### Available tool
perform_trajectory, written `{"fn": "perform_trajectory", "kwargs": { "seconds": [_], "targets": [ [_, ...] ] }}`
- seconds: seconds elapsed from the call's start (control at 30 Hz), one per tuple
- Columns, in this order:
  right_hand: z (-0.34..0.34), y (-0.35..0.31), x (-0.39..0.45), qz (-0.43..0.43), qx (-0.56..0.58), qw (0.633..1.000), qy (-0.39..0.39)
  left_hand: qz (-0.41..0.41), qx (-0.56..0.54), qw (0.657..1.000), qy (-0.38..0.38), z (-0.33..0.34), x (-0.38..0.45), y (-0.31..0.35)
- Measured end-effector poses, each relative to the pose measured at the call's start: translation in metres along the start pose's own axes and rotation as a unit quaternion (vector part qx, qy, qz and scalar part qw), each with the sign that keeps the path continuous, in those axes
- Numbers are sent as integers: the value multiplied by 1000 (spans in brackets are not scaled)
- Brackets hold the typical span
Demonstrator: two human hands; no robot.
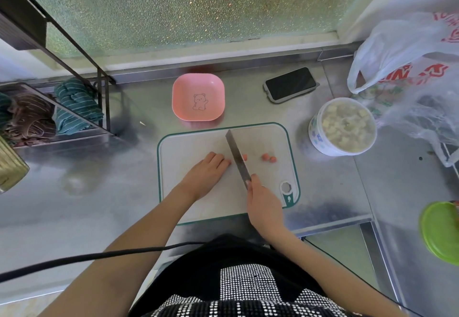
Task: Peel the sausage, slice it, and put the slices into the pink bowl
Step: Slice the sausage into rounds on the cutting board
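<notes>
On the white cutting board [188,142] my left hand [207,171] lies over the sausage, fingers curled on it; only a pink tip shows at the fingertips. My right hand [263,202] grips the handle of a cleaver [237,157], whose blade stands edge-down right beside the left fingertips. Three orange-pink slices [269,158] lie on the board to the right of the blade, one of them touching it. The pink bowl [198,96] with a bear drawing sits just beyond the board and holds nothing.
A black phone [290,84] lies right of the bowl. A round tub of food [344,126] and plastic bags [407,50] stand at the right, a green lid [440,232] at the right edge. A rack with cloths [72,108] stands left. A black cable [99,257] crosses my left arm.
</notes>
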State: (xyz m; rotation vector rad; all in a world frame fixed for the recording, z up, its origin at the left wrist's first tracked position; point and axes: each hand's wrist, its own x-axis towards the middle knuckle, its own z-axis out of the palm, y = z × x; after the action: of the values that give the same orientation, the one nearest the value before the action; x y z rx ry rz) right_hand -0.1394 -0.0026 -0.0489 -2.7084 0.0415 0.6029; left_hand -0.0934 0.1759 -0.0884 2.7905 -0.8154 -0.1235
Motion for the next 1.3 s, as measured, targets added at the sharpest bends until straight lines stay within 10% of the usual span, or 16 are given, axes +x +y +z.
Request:
{"fn": "perform_trajectory", "kwargs": {
  "seconds": [0.3, 0.43, 0.67, 0.87, 1.03, 1.3],
  "targets": [
    [-7, -7, -1, -6, 37, 999, 23, 2, 9, 999, 42, 2, 1, -3],
    [-7, -11, 2, -8, 56, 998, 36, -135, -71, 982, 115, -9, 8, 14],
    [-20, -4, 15, 74, 496, 864, -37, -442, -487, 710, 250, -65, 46, 44],
    [-38, 11, 22, 63, 633, 758, -141, -483, -659, 556, 155, -60, 77, 36],
    [-45, 6, 27, 54, 633, 758, -151, -394, -859, 325, 11, -53, 83, 32],
    [-46, 11, 30, 73, 608, 784, -101, -415, -852, 317, 35, -41, 77, 24]
  ]
}}
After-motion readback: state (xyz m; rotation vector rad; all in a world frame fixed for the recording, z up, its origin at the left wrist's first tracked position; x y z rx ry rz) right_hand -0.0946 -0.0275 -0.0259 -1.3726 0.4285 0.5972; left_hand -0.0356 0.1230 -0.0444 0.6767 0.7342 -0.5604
